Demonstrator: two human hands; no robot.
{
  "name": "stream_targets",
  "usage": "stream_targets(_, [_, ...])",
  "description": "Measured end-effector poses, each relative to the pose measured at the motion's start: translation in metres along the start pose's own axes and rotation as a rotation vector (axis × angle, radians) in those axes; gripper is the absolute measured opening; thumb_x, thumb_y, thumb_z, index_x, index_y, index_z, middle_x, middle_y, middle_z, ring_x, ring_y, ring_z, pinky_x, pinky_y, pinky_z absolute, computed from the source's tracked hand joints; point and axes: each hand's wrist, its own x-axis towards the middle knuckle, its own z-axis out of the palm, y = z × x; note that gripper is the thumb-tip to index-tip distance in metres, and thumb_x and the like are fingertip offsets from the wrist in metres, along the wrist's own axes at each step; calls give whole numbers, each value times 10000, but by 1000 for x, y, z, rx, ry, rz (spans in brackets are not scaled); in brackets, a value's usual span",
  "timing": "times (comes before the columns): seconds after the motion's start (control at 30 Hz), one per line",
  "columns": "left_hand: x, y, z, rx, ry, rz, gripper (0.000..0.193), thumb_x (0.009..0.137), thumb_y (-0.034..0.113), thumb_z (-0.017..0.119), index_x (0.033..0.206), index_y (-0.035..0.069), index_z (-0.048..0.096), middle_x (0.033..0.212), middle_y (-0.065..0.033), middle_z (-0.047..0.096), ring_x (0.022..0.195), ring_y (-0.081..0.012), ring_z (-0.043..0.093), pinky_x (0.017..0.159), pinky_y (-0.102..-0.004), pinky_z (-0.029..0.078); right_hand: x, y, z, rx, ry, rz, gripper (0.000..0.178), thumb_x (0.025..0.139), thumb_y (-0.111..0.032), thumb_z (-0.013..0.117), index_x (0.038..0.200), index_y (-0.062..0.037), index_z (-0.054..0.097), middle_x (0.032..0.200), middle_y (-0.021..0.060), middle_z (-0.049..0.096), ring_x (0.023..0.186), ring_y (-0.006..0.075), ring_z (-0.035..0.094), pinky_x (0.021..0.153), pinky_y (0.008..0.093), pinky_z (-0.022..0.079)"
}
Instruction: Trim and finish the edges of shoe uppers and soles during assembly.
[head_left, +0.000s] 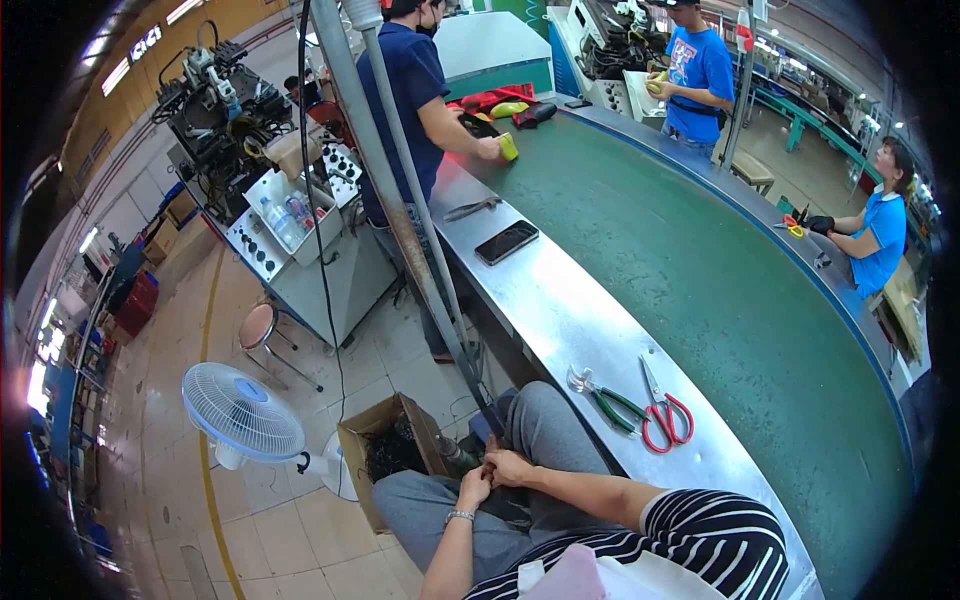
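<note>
Over my lap, my left hand (pixel 475 488) and my right hand (pixel 511 469) are brought together, the fingers of both curled in and touching. Whatever lies between them, if anything, is hidden. Grey trousers (pixel 425 510) cover my legs below. To the right of my hands, on the metal table edge (pixel 570 310), lie pliers with green handles (pixel 615 408) and scissors with red handles (pixel 668 420). Neither hand touches these tools. Farther along the same edge rest a black phone (pixel 507 242) and a grey strap (pixel 472 208).
A cardboard box (pixel 357 485) with dark scraps stands by my left knee, near a white fan (pixel 243 415). A slanting metal pole (pixel 400 215) rises ahead. Beyond the green conveyor belt (pixel 680 260) are two co-workers; another, at the far left, handles a yellow-green piece (pixel 508 147).
</note>
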Motion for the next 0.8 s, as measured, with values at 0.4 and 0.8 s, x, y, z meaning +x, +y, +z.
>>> stream_targets(0.4, [5,-10,4,130,-4,-19,253,867,211,524,1016,42,637,959,-212,648,923,-387,612,761,-427,479,0,4,6,23,-62,-12,166,738,-129,582,865,-23,600,862,227,635,866,404,613,757,479,471])
stream_targets(0.8, [5,-11,2,150,-6,14,206,812,170,572,955,60,670,902,-195,663,890,-362,630,742,-412,489,-1,0,6,16,-25,-29,140,728,-106,583,849,-37,581,852,204,627,845,392,607,725,478,474])
